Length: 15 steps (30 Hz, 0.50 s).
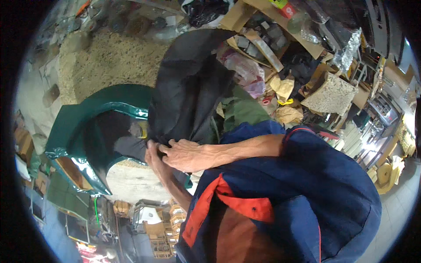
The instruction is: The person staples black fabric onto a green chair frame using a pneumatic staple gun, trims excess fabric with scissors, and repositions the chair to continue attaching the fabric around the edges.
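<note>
The black cloth (pixel 188 87) is big and floppy, and it hangs up in the middle of the view, from about 12 o'clock down to the hands. Both hands are bunched together at its bottom edge. The right hand (pixel 186 155) is closed, pinching a fold of the black cloth between thumb and fingers. The left hand (pixel 153 155) sits just beside it, at its 9 o'clock, partly hidden behind it, and its fingers look curled on the same edge too.

To do this part well, I think the two hands should keep a tight pinch on the edge and stay close together, so the cloth does not slip or twist. It looks soft and heavy, so a loose hold could let it slide away.

At 9 o'clock from the hands is a shiny green curved piece (pixel 87 127), like an arch, with a pale dusty counter (pixel 114 57) behind it. At 2 o'clock there is a messy pile of cardboard and bags (pixel 263 65). A blue jacket with red lining (pixel 285 193) fills the 5 o'clock side.
</note>
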### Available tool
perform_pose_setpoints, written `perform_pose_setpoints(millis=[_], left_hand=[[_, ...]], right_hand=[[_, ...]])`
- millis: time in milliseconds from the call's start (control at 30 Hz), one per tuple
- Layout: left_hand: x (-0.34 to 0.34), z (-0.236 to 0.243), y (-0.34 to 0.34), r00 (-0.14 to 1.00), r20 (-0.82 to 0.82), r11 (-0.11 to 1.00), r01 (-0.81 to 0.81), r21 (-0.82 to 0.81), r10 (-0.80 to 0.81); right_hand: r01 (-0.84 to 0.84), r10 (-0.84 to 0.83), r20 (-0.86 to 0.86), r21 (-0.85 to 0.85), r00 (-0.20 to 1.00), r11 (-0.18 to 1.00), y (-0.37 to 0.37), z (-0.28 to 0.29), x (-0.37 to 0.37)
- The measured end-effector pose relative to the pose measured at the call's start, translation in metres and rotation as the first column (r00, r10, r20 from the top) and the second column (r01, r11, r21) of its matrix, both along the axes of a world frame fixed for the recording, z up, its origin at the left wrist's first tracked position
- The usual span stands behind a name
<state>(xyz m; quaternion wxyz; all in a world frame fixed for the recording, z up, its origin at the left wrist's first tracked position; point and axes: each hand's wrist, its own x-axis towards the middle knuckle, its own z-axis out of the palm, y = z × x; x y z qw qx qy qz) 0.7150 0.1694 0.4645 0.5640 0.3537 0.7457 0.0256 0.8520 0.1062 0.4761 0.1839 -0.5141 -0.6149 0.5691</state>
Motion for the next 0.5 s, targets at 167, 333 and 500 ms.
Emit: perform_pose_setpoints(millis=[167,333,500], left_hand=[[-0.015,-0.017,0.005,0.949,0.147,0.958,-0.284,0.024,0.278],[-0.038,-0.024,0.014,0.879,0.078,0.855,-0.475,0.206,0.470],[-0.073,-0.021,0.030,0.847,0.005,0.812,-0.511,0.283,0.531]], right_hand=[[-0.061,0.067,0.086,-0.079,0.994,0.995,-0.011,0.010,0.011],[0.112,-0.080,0.145,-0.228,0.986,0.967,-0.026,0.000,0.042],[-0.057,0.034,-0.145,-0.151,0.989,0.987,-0.040,0.005,0.035]])
